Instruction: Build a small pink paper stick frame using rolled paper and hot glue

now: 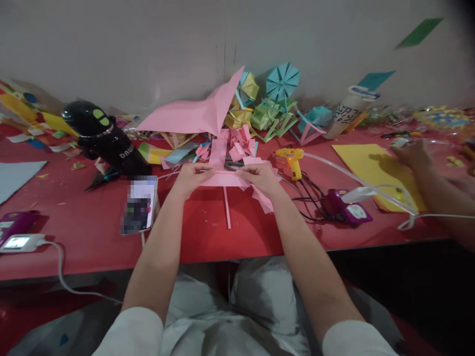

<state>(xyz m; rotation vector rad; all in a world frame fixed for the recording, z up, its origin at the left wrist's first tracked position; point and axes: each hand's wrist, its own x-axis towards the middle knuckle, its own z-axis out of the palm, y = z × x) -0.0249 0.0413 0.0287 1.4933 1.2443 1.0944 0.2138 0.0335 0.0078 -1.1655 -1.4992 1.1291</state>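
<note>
My left hand (193, 177) and my right hand (260, 177) both pinch a folded strip of pink paper (224, 179) just above the red table (92, 232). The fingers of each hand are closed on the strip's ends. A thin pink strip (226, 207) lies on the table below it. Cut pink paper pieces (241, 141) are heaped just beyond my hands, and a large bent pink sheet (196, 116) stands behind them.
A black hot-air tool (104, 138) and a phone (140, 203) lie at the left. A yellow glue gun (292, 160) with cables, a purple device (345, 207) and a yellow sheet (374, 168) are at the right, where another person's hand (411, 153) rests. Folded paper shapes (274, 106) line the wall.
</note>
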